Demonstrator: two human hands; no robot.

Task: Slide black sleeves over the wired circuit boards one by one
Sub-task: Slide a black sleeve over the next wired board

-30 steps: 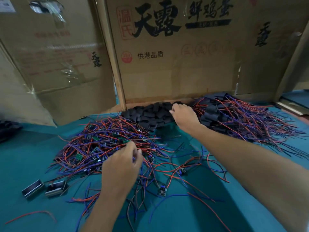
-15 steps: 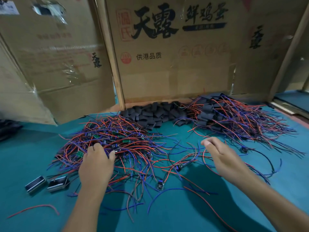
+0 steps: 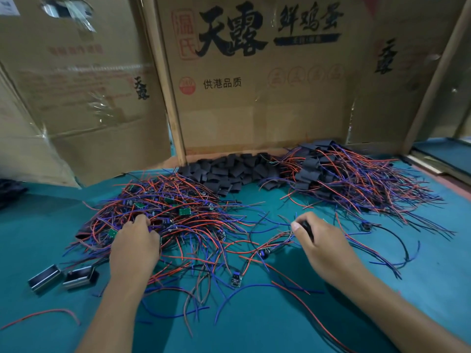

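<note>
A: What's on the table (image 3: 280,327)?
B: Teal top. Left-centre, a heap of bare boards (image 3: 165,215) w/ red & blue wires. At the back, a pile of black sleeves (image 3: 229,171), touching the cardboard wall. Right, a heap of sleeved boards (image 3: 339,182), wires fanned out.
A: Anything else?
B: 2 metal boxes (image 3: 62,277) side by side near the left edge, 1 stray red wire (image 3: 43,315) front left, 1 loose board (image 3: 236,277) in the middle, w/ scattered wires around it.

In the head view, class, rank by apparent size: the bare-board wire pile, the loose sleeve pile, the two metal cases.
1. Wire pile
2. Sleeve pile, though it lies farther away
3. Metal cases
</note>
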